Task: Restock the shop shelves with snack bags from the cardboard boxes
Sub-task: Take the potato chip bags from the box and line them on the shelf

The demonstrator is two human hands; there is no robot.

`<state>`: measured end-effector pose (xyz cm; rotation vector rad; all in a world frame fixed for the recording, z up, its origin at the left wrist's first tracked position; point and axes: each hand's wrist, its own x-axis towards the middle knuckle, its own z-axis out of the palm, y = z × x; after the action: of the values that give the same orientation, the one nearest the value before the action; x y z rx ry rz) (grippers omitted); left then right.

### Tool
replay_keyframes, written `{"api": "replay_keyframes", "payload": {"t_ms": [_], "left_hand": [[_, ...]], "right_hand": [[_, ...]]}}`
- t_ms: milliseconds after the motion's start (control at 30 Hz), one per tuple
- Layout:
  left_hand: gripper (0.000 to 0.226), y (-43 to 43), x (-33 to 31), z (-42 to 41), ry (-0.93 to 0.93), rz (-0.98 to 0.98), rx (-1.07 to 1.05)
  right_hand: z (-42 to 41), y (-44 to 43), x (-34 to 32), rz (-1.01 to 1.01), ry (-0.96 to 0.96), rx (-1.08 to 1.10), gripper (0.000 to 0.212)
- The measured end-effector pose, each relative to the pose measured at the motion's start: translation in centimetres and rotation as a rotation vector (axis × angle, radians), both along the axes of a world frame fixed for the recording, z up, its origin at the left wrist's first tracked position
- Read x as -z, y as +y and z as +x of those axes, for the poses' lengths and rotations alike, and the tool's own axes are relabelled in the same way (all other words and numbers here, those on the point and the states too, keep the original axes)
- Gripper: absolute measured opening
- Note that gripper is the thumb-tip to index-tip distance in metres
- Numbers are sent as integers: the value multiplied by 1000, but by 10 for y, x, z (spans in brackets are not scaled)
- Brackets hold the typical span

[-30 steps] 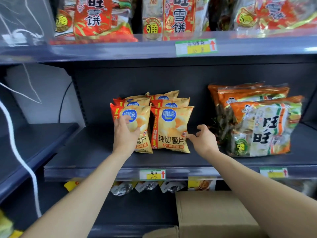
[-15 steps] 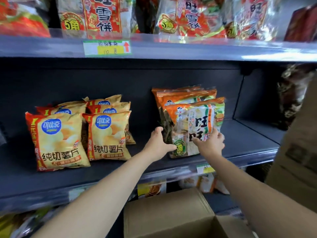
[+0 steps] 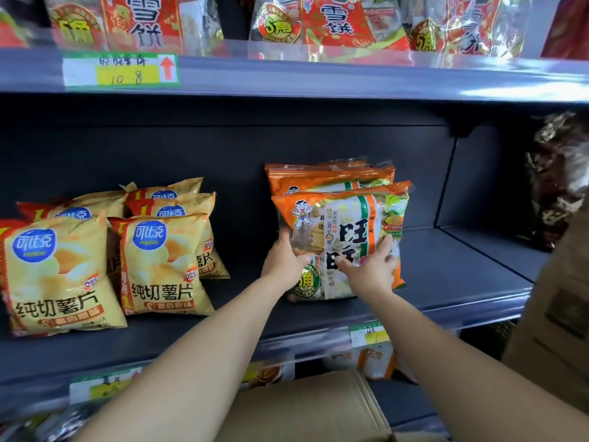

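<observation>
An orange and white rice cracker bag [image 3: 344,224] stands upright at the front of a small stack on the middle shelf [image 3: 446,282]. My left hand [image 3: 283,263] grips its left edge. Against the bag's lower right front, my right hand [image 3: 371,269] presses with fingers spread. Several yellow potato chip bags [image 3: 162,260] stand in rows to the left on the same shelf. A cardboard box [image 3: 312,406] sits below my arms, its flap partly visible.
The upper shelf [image 3: 318,78] holds red and clear rice cracker bags, with a price tag [image 3: 121,70] on its edge. Another cardboard box [image 3: 554,317] stands at the right. Dark bags [image 3: 557,180] fill the neighbouring bay. More snack bags lie on the lower shelf.
Both hands left the chip bags, moved right and took hold of the front rice cracker bag, which now stands more upright. The view has shifted right and closer.
</observation>
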<state>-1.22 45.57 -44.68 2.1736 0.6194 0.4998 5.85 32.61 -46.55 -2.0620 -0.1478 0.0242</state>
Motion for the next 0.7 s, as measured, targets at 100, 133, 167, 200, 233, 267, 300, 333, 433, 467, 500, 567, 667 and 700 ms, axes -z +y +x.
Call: {"api": "replay_keyframes", "payload": {"t_ms": [100,133,167,200,233,267,300,333,433,467,500,567,667,700], "left_hand": [[70,2,-1,-6,36,-9,28],[76,3,-2,-12,48,3,36],[80,5,-3,-19,54,24,38],[82,8,-4,-29,53,58,36],[81,11,-6,-40,49,110,28],[78,16,-8,-51,46,181,9],[73,21,-9,-64,47,277,-23],[68,28,-11,-76,53,385,-68],[53,52,-17,-112,81,655,-239],[48,62,-18,-123,103,723,-291],[46,71,-17,-132,131,777,-336],[52,89,-12,-147,201,839,-399],[71,107,-1,-154,280,881,-405],[74,110,1,-153,279,881,-394]], "right_hand": [[0,-1,2,-13,-16,25,109],[-3,-1,3,-23,-37,51,107],[-6,-1,4,-39,-68,83,105],[-11,0,5,-58,-109,112,101],[-16,2,6,-75,-152,136,98],[-21,5,6,-85,-198,154,96],[-27,9,6,-90,-247,165,94],[-34,13,5,-92,-293,171,91],[-52,31,3,-112,-406,157,82],[-59,37,2,-124,-441,140,79],[-67,44,2,-132,-475,116,75],[-79,55,-1,-139,-514,46,69],[-97,69,-2,-171,-607,-74,61],[-102,74,-2,-182,-650,-119,58]]}}
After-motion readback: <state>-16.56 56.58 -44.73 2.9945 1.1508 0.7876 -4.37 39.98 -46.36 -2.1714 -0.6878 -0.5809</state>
